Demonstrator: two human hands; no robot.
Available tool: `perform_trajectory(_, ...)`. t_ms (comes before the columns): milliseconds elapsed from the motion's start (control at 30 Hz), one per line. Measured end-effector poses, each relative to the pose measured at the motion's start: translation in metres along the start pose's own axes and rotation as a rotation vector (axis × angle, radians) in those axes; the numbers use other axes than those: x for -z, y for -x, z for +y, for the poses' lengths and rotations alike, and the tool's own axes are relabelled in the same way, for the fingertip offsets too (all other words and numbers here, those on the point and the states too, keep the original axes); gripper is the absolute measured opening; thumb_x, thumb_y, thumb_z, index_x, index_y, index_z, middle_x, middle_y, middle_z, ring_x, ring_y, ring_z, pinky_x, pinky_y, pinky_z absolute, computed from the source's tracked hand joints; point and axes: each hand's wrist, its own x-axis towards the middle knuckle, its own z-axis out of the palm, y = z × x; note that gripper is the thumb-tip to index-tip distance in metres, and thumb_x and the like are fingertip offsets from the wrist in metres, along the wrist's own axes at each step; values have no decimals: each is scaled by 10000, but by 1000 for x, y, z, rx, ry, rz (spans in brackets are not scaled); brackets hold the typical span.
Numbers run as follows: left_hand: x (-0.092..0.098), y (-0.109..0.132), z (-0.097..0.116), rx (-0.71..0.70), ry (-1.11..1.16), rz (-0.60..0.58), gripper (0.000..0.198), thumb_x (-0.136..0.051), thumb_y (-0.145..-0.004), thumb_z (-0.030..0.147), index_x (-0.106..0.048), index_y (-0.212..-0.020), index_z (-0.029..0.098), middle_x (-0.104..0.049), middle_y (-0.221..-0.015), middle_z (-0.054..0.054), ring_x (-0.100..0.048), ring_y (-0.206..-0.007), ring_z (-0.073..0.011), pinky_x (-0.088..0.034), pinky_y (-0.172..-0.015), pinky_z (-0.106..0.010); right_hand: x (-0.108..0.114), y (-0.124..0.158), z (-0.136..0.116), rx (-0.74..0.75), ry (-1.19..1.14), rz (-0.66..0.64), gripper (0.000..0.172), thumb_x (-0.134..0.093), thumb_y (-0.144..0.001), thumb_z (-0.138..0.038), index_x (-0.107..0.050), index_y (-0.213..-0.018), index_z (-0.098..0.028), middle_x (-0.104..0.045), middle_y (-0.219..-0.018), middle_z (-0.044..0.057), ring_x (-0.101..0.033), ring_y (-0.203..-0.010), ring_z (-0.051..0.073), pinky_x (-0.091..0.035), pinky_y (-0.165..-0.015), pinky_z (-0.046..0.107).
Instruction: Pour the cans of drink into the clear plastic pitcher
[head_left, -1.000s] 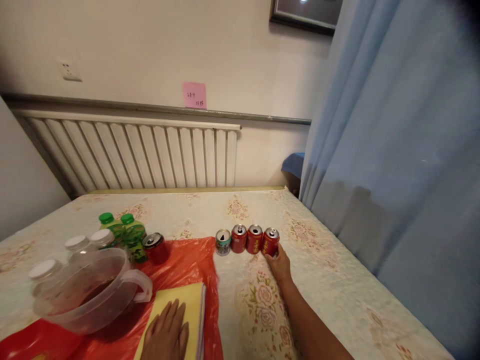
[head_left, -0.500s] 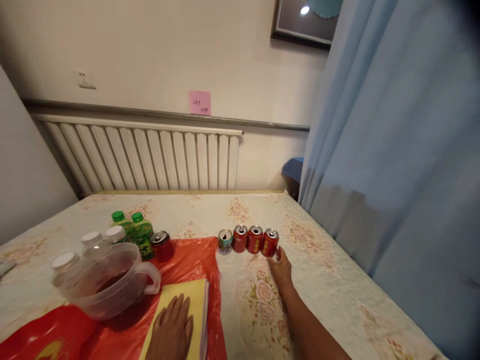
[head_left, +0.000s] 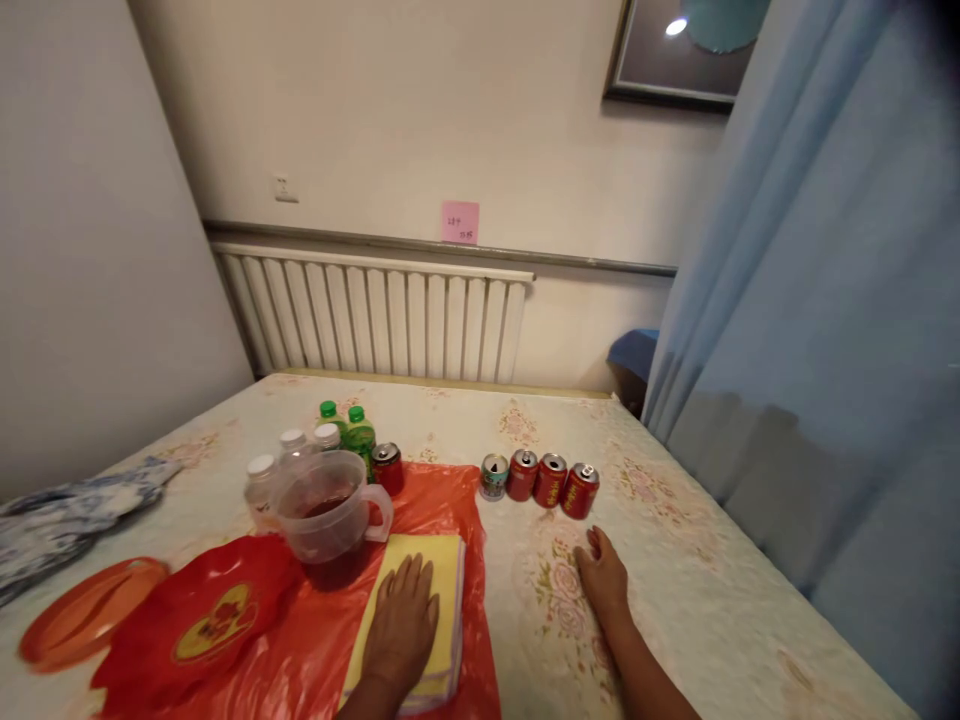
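My left hand lies flat and open on a yellow folded cloth that rests on a red plastic sheet. My right hand rests open on the floral table cover, holding nothing, a short way in front of a row of several cans. The nearest can is the red one at the right end; the left end can is greenish. All the cans stand upright with open tops.
A clear plastic jug with dark liquid stands on the red sheet, with white-capped bottles, green-capped bottles and another red can behind it. An orange lid and patterned cloth lie left. A blue curtain hangs right.
My right hand has let go of the rightmost red can and drawn back toward me. The camera view pulled back and turned left, showing more of the table's left side.
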Motion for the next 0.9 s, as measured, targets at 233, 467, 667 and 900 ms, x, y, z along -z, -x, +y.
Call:
perform_trajectory(233, 3, 3, 2, 19, 31, -16, 461, -408, -915, 253, -552, -1343, 158, -541, -1423, -125, -454, -1346, -296, -349, -1094, -506, 2, 29, -7, 18, 90, -28, 668, -518, -733, -444, -567, -1276, -58, -638, -1259, 213, -610, -1156, 342, -432, -1031, 457)
perform_trajectory(467, 6, 4, 5, 48, 57, -13, 449, -425, -911, 248, -555, -1333, 170, -552, -1412, -125, -458, -1342, -293, -336, -1102, -495, -2, 56, -11, 145, 286, -89, 590, -407, -823, -415, -583, -1246, -43, -636, -1235, 226, -581, -1155, 342, -435, -1004, 447)
perform_trajectory(667, 4, 5, 6, 64, 75, 10, 437, -417, -910, 242, -563, -1317, 176, -546, -1416, -122, -446, -1349, -284, -321, -1113, -491, -3, 59, -14, 227, 342, -71, 486, -421, -838, -343, -600, -1200, -73, -656, -1186, 210, -585, -1125, 327, -442, -983, 440)
perform_trajectory(900, 3, 6, 7, 85, 91, 14, 434, -412, -915, 258, -569, -1313, 183, -553, -1412, -109, -443, -1351, -276, -304, -1124, -477, -3, 58, -15, 230, 357, -102, 497, -403, -843, -317, -585, -1219, -49, -643, -1197, 223, -576, -1135, 331, -435, -991, 444)
